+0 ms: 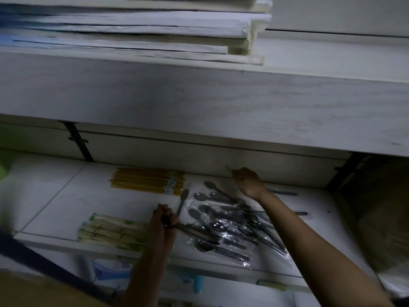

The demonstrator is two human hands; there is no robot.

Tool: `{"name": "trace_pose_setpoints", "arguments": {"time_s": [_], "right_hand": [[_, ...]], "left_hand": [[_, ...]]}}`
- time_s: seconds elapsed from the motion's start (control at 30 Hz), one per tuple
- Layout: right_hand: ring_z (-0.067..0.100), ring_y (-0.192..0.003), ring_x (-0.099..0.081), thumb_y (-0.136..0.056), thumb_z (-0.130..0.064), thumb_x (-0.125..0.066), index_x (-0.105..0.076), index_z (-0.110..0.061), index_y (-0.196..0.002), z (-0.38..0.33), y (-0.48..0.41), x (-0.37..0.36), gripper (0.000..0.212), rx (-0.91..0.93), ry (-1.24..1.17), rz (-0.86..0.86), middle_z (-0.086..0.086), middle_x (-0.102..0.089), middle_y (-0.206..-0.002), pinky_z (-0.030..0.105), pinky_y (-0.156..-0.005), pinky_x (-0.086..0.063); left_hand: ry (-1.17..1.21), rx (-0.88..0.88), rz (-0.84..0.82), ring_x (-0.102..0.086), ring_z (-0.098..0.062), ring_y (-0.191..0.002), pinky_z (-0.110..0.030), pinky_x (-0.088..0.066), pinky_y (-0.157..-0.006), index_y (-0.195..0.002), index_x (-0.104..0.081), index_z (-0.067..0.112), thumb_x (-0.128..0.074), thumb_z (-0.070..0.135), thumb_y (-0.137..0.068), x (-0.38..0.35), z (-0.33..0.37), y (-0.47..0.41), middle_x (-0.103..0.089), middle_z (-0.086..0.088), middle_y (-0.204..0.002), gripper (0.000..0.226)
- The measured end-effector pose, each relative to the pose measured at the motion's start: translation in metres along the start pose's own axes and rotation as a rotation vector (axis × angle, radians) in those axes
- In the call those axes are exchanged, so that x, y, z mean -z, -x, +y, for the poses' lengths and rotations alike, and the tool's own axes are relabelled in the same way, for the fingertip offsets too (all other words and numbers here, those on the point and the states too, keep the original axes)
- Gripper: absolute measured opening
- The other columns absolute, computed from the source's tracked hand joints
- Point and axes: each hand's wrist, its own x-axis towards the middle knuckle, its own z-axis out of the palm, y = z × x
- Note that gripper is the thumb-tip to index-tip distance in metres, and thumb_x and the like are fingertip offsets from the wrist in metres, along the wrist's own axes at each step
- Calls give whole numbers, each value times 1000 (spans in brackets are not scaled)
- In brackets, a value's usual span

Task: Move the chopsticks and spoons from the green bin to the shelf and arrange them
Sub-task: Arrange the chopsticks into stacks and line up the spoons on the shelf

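Head view: the shelf (55,196) already carries most of the load. A bundle of yellow chopsticks (147,181) lies squared up near the back. Wrapped chopsticks (110,231) sit in a tidy stack at the front edge, just left of the left hand (164,220). The spoons (225,220) are on the shelf too, but they lie crossed over each other in a loose heap on crinkled plastic (265,247), and a lone spoon (182,200) lies apart beside them.

The left hand is curled tight round a handle (194,232) that runs into the heap. The right hand (247,181), farther back, pinches a slim metal tip (229,169), likely another spoon's handle.

A green patch (3,165) at the left edge may be the bin; its contents are hidden.

My judgement is that the moving is mostly done, the chopsticks are arranged, and what is left is lining up the spoons.
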Motion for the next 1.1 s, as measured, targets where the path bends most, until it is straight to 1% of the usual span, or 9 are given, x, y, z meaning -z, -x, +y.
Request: {"name": "trace_pose_setpoints", "arguments": {"time_s": [0.17,0.27,0.4,0.53,0.6,0.7,0.83,0.93,1.1], "right_hand": [[34,-103,-58,-88,1,-51,-66,6,-96,-31,32,-6,18,183,-102,64,25,-60,-109,20,-73,-30],[30,-116,-50,-89,-3,-49,-64,1,-101,-54,62,-27,20,304,-96,-40,19,-54,-117,25,-96,-36],[27,-108,-52,-90,-7,-50,-66,1,-104,-68,88,-47,22,351,-73,1,16,-52,-113,30,-94,-41],[31,-102,-53,-85,-2,-54,-57,-3,-115,-69,94,-65,31,331,90,27,16,-50,-113,36,-92,-47],[31,-99,-54,-79,-2,-60,-57,-5,-115,-72,98,-69,36,323,164,61,16,-54,-109,35,-86,-48],[18,-71,-63,-56,-14,-76,-69,-14,-90,-75,103,-69,34,378,242,137,3,-61,-80,22,-62,-52],[7,-66,-61,-49,-31,-78,-71,-25,-89,-74,105,-65,41,384,371,116,-7,-62,-76,15,-58,-49],[22,-85,-63,-75,-27,-66,-64,-16,-113,-70,108,-60,40,386,317,42,6,-62,-98,27,-69,-54],[41,-116,-51,-96,-24,-41,-15,-27,-148,-65,108,-53,58,278,353,-202,12,-17,-154,46,-91,-46]], "left_hand": [[-101,48,-16,-43,-5,-33,-13,-38,-36,-70,-43,13,-27,17,-100,-7,-15,9,-50,4,-45,35],[-212,59,2,-45,-4,-37,-13,-40,-38,-71,-43,11,-28,15,-100,-13,-25,10,-48,-1,-55,33],[-445,87,39,-62,-15,-82,-20,-53,-62,-89,-55,12,-34,16,-99,-16,-36,15,-60,-14,-95,24],[-401,209,52,-53,-33,-112,-38,-47,-85,-120,-53,5,-30,24,-100,-27,-35,26,-54,-18,-123,35],[-298,218,38,-57,-29,-106,-35,-51,-83,-130,-48,5,-33,25,-99,-28,-38,26,-56,-21,-122,40],[-147,264,67,-57,-28,-100,-37,-43,-91,-108,-58,6,-39,31,-94,-28,-41,26,-59,-20,-107,35],[-61,258,55,-59,-27,-96,-35,-45,-88,-109,-59,8,-38,34,-95,-27,-46,26,-63,-15,-95,36],[-42,220,92,-64,-23,-83,-32,-49,-78,-99,-63,7,-40,32,-95,-26,-46,24,-66,-12,-85,34],[12,211,110,-59,-14,-46,-21,-53,-50,-66,-51,11,-38,23,-96,-33,-46,24,-55,-3,-53,35]]}}
